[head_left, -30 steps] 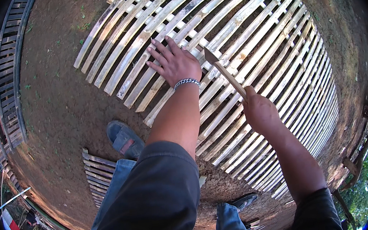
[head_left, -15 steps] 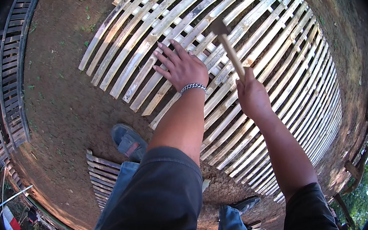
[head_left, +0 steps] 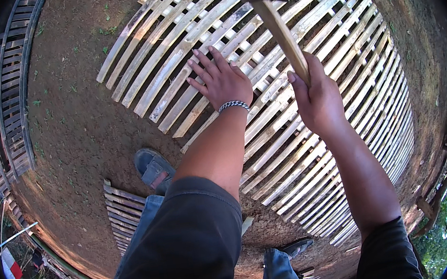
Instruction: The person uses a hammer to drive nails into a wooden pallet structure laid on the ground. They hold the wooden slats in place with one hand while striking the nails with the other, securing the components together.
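My right hand [head_left: 321, 94] is wrapped round the wooden handle of a hatchet [head_left: 280, 32]. Its dark metal head is raised over the far part of a large panel of pale slats [head_left: 336, 76], apart from the wood. The slats look like split bamboo or wood, laid in rows with gaps across crosswise strips. Flat on the panel, left of the hatchet, rests my left hand [head_left: 223, 84], fingers spread and palm down, with a chain bracelet at the wrist. What lies under that palm is hidden.
Bare brown soil [head_left: 78, 127] surrounds the panel. A smaller stack of slats [head_left: 125, 212] lies beside my left shoe [head_left: 154, 166]. Along the far left stands another slatted structure [head_left: 12, 101]. A red and white cloth [head_left: 11, 268] shows at the lower left.
My right hand has risen with the hatchet, whose head now appears larger and farther up the view. My left hand stays in the same place on the slats.
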`<state>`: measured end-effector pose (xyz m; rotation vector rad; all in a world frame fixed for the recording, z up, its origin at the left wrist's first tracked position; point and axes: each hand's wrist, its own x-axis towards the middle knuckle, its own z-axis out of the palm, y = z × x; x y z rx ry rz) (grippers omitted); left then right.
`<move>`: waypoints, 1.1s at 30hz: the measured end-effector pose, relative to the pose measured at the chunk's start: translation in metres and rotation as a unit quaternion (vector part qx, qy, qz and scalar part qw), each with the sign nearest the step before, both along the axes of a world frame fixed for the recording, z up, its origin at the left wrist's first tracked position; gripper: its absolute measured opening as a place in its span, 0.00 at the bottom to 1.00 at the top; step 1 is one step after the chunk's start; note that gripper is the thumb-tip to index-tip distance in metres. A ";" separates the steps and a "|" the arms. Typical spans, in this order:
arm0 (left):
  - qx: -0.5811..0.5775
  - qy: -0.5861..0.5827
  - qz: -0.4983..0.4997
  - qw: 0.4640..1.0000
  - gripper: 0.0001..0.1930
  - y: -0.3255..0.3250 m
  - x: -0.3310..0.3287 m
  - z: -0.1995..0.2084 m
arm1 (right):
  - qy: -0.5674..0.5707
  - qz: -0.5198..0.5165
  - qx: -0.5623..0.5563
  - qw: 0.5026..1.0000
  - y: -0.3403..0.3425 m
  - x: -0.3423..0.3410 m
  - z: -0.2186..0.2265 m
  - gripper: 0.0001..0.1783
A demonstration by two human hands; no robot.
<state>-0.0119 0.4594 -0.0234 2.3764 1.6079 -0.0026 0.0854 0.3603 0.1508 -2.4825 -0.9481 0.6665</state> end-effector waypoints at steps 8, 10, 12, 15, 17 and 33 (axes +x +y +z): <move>-0.016 -0.016 0.001 1.000 0.35 -0.001 0.000 0.003 | 0.090 -0.074 -0.169 0.979 -0.050 -0.018 -0.071 0.21; -0.021 -0.007 -0.002 1.000 0.35 -0.001 0.000 0.005 | 0.107 -0.120 -0.135 0.978 -0.052 -0.030 -0.070 0.21; -0.020 -0.004 -0.005 1.000 0.35 -0.003 0.002 0.005 | 0.133 -0.177 -0.113 0.968 -0.064 -0.043 -0.071 0.20; -0.019 -0.009 -0.013 1.000 0.35 -0.004 0.000 0.003 | 0.222 -0.311 -0.016 0.924 -0.101 -0.078 -0.063 0.13; -0.024 -0.014 -0.020 0.999 0.36 -0.003 -0.004 0.002 | 0.241 -0.391 0.028 0.888 -0.135 -0.117 -0.051 0.12; -0.089 0.059 -0.190 0.976 0.41 -0.023 -0.131 0.044 | 0.189 -0.223 -0.221 0.931 -0.492 -0.398 -0.017 0.27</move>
